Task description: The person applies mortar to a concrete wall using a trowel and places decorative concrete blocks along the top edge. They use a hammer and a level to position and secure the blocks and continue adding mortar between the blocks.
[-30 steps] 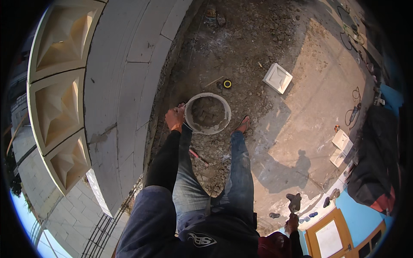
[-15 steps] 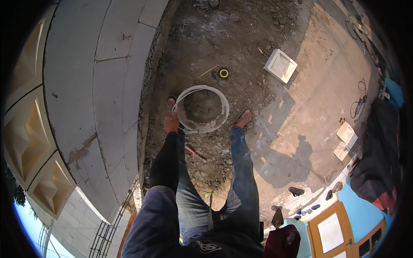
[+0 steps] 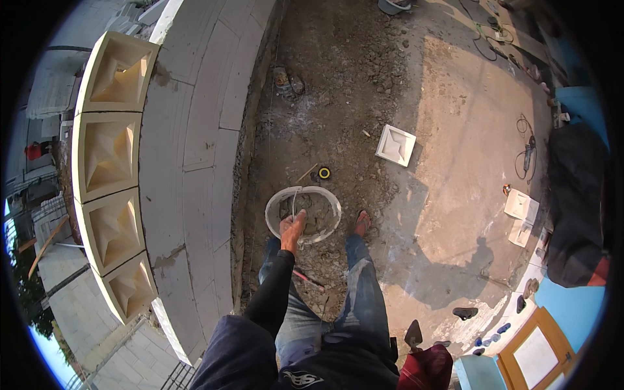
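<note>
My left hand (image 3: 293,230) is closed around the thin handle (image 3: 296,198) of a round, mortar-smeared bucket (image 3: 335,205) between my feet. Inside the bucket is a dull grey-brown mix. At the lower right, a pointed trowel blade (image 3: 413,334) juts out past a maroon sleeve (image 3: 427,370). The trowel seems to be held there by my right hand, whose fingers are hidden. Just beyond the bucket lie a yellow-and-black tape roll (image 3: 324,173) and a thin stick (image 3: 307,173). A red-handled tool (image 3: 307,277) rests on the soil near my left leg.
A pale block wall (image 3: 195,149) runs along my left, topped by a row of cream hollow blocks (image 3: 109,156). One similar block (image 3: 396,145) sits ahead to the right, others (image 3: 522,207) farther right. A corded power tool (image 3: 528,155) and sandals (image 3: 465,313) lie on the floor.
My left hand has moved from the bucket's left edge to its middle, now on the raised handle. The view has shifted, showing more of the wall and its blocks.
</note>
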Tool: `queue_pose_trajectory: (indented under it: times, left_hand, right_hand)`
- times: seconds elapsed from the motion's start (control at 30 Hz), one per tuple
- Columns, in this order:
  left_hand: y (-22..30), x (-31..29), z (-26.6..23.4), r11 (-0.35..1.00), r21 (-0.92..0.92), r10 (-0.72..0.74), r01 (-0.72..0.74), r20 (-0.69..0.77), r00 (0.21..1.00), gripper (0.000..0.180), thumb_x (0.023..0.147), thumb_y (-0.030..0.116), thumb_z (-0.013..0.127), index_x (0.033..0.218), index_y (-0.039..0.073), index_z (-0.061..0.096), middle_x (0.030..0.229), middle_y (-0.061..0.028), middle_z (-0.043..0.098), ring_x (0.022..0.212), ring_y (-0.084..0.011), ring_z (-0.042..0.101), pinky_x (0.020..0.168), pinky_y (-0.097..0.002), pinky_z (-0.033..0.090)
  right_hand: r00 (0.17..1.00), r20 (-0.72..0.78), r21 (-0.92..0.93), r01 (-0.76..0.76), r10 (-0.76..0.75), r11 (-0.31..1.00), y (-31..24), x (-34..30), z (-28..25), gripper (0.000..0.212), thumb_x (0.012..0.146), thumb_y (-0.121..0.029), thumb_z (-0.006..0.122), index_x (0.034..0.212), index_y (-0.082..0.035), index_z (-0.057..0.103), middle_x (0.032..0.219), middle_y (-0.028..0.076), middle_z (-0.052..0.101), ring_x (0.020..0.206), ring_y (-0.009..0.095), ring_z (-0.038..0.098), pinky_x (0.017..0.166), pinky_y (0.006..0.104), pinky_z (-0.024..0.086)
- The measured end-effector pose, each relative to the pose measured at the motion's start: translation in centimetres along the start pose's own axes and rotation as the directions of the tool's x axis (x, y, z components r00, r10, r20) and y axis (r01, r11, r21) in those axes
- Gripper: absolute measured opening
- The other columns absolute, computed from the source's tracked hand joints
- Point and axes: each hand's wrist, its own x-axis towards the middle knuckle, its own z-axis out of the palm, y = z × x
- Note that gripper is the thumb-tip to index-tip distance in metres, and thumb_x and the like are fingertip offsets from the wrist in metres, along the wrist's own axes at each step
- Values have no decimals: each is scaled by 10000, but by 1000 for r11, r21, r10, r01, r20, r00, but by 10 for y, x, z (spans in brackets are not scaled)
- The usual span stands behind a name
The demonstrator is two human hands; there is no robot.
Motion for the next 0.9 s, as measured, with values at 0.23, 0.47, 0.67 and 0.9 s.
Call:
queue_pose_trajectory:
  times: [0.23, 0.47, 0.67, 0.9]
  left_hand:
    - [207, -100, -7, 977, -104, 194, -188, 54, 980, 430, 946, 447, 715, 728, 108, 565, 617, 66, 400, 554, -60, 362, 535, -298, 297]
    - [308, -93, 15, 940, -134, 331, -314, 133, 934, 419, 943, 454, 706, 796, 65, 653, 600, 75, 433, 532, -45, 370, 512, -282, 266]
    - [378, -29, 49, 932, -143, 358, -334, 198, 912, 419, 934, 438, 722, 804, 40, 707, 595, 61, 468, 535, -49, 386, 508, -284, 282]
    - [453, 79, 110, 955, -53, 294, -291, 265, 918, 469, 892, 452, 739, 782, -4, 720, 611, -1, 547, 551, -94, 488, 530, -318, 373]
  right_hand:
    - [1000, -21, -15, -14, 13, 1000, 6, 85, -2, 656, 1003, -639, 428, 963, -33, 675, 657, 116, 611, 485, 250, 577, 432, 426, 458]
    - [959, -81, -210, 249, -271, 945, -172, 100, -62, 735, 1015, -675, 378, 954, -15, 695, 674, 116, 631, 539, 265, 608, 498, 444, 486]
    - [913, -165, -99, 361, -373, 927, -319, 6, -107, 665, 1012, -625, 393, 961, -24, 674, 668, 112, 620, 527, 259, 601, 488, 438, 485]
    - [876, -281, -19, 404, -393, 914, -448, -135, -139, 583, 1008, -565, 410, 970, -35, 650, 660, 108, 606, 512, 252, 593, 477, 431, 485]
